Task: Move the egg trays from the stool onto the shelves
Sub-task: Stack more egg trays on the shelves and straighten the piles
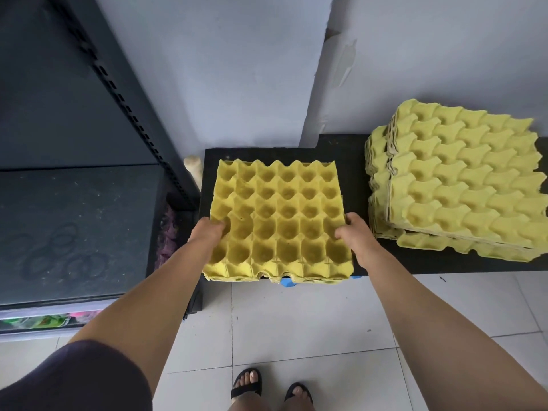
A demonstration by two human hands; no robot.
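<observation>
Head view: left hand (207,229) and right hand (354,232) grip opposite side edges of thin stack of yellow moulded-pulp egg trays (280,221), thumbs in cups, over front-left of black flat-topped stool (350,161). Risks: soft pulp buckling, lower trays slipping out; swing clipping dark metal shelves (77,226) left of stool

Includes pale floor tiles (296,321) under two black sandals (246,382), a whitish wall (237,69) with peeling tape (345,62), a pale wooden post (192,167) at the wall's foot, and bright packets (38,321) low at the left.
</observation>
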